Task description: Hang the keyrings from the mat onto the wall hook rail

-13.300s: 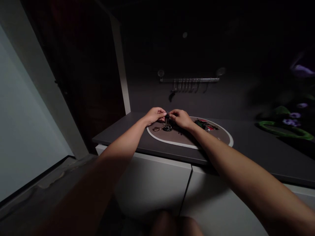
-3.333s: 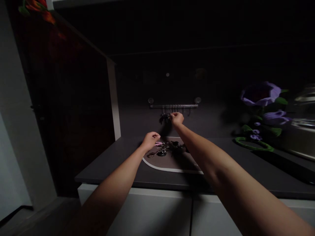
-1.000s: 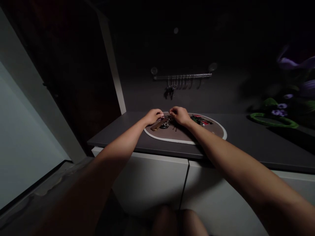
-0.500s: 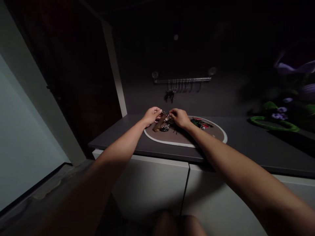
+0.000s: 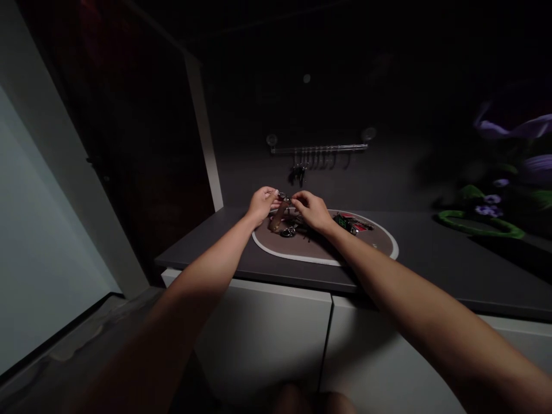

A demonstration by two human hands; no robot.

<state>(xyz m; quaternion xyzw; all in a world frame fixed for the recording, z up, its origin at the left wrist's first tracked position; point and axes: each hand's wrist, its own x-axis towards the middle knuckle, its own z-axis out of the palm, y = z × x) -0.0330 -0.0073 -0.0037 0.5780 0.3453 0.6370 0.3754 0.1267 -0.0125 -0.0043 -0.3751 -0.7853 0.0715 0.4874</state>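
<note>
My left hand (image 5: 262, 205) pinches a metal key ring (image 5: 282, 196) above the mat's far left part. From that ring hangs a brown strap-like fob (image 5: 278, 218). Opposite it, my right hand (image 5: 314, 210) has thumb and forefinger closed at the ring's right side; a small metal piece there is too small to make out. Beneath both hands lies the oval brown mat (image 5: 328, 253) with a white border. A silver ring-shaped piece (image 5: 288, 232) rests on it below the fob. Right of my right hand lie a dark green-marked item (image 5: 344, 222) and several keys (image 5: 363, 223) with red pieces.
A clear rail (image 5: 321, 149) with several hooks is fixed to the dark back wall, and keys (image 5: 299, 172) hang at its left. Purple flowers with a green looped stem (image 5: 478, 224) stand on the grey counter (image 5: 431, 259) at right. White cabinet doors (image 5: 267, 328) are below.
The ring and brown fob have been lifted a little off the mat, the fob hanging more upright. Both hands stay close together. The camera view has tilted slightly upward.
</note>
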